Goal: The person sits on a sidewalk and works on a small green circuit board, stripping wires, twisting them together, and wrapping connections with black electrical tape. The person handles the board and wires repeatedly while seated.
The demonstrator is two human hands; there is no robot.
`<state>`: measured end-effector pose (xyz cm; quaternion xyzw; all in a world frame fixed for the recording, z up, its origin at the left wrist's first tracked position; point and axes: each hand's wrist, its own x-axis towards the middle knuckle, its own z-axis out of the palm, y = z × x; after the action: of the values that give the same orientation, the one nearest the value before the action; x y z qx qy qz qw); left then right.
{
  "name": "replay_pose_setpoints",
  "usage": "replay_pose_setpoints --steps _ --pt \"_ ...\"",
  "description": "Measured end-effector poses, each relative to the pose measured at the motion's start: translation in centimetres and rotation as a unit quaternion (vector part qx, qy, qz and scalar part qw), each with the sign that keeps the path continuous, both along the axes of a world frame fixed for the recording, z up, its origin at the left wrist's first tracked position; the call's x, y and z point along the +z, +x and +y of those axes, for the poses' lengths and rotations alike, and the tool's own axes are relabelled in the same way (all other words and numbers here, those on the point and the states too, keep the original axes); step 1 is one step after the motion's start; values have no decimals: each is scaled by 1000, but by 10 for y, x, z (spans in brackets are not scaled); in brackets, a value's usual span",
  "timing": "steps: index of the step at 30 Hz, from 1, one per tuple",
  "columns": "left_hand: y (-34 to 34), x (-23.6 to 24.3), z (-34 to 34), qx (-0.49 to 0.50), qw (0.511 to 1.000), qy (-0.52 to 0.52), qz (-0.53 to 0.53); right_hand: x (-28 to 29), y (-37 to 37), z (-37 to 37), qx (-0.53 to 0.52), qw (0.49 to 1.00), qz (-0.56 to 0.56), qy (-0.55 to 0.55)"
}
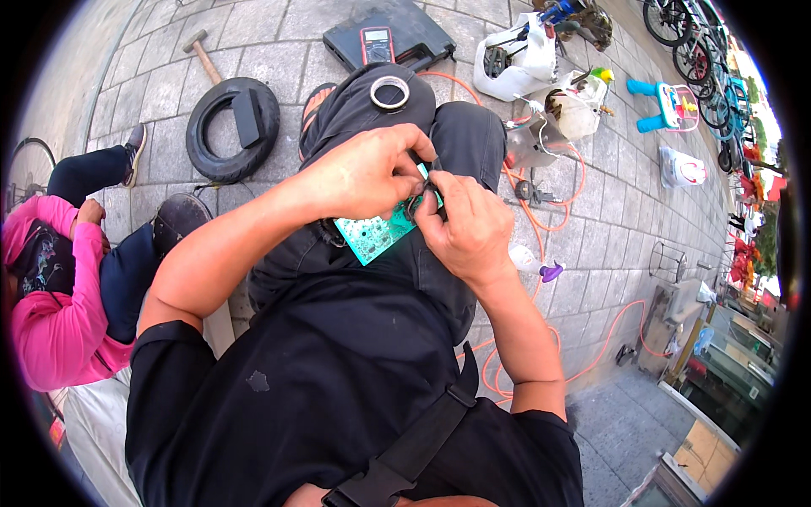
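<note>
A green circuit board rests over my lap, its far end partly covered by my hands. My left hand comes in over the board with thumb and fingers pinched at a small dark piece, mostly hidden by the fingertips. Close against it, my right hand is closed, thumb and fingertips pressed on what look like dark wires at the board's edge. The fingertips of both hands almost meet. On my left knee lies a roll of tape, apart from both hands.
Ahead, a red-rimmed multimeter sits on a black case. A tyre and a mallet lie to the left, near a seated person in pink. White cut-open jugs and an orange hose are to the right.
</note>
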<state>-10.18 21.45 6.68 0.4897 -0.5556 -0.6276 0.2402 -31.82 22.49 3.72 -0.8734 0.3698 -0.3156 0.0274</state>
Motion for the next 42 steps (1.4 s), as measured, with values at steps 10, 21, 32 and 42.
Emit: replay_pose_setpoints --steps 10,21,32,42 --pt "0 -4 3 -2 998 -58 -4 21 13 0 -192 741 -281 579" --pt "-4 -47 3 15 983 -175 48 6 4 7 -65 938 -198 279" --pt "-5 -9 -4 -14 998 -42 -47 1 -2 10 -64 985 54 148" --pt "-7 -3 -4 -66 987 -95 -109 -16 -25 -46 -28 666 -159 728"
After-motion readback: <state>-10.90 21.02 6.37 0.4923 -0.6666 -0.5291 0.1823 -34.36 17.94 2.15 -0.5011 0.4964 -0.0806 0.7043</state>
